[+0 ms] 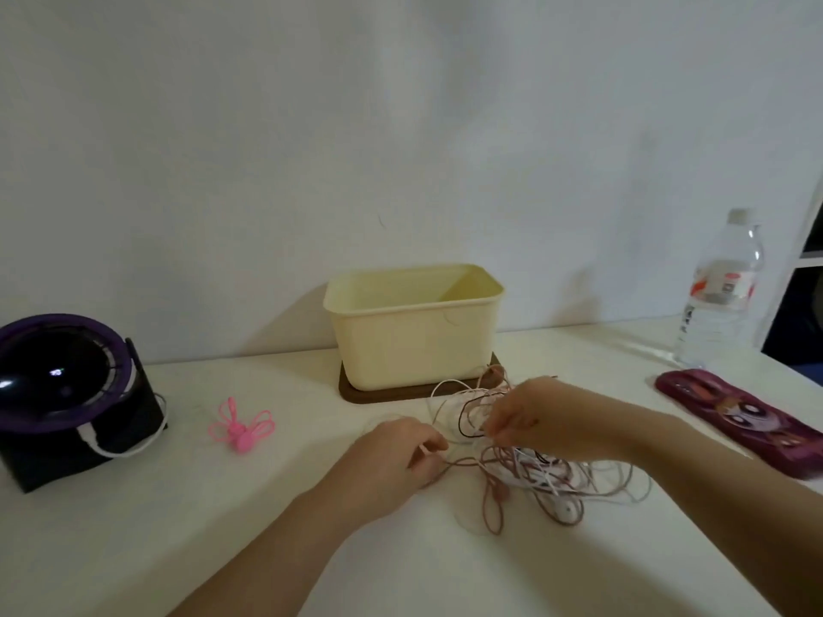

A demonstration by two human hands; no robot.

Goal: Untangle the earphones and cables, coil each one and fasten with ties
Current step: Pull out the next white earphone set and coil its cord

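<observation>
A tangle of thin cables (530, 474), white, pinkish-brown and dark, lies on the white table in front of the cream box. My left hand (396, 456) pinches a strand at the tangle's left edge. My right hand (539, 416) hovers over the top of the tangle and pinches strands there with curled fingers. A bunch of pink ties (240, 427) lies to the left, apart from both hands.
A cream plastic box (414, 327) stands on a brown mat (352, 387) behind the tangle. A black and purple device (67, 394) with a white cable sits far left. A water bottle (717, 296) and a maroon cartoon case (739, 420) are on the right.
</observation>
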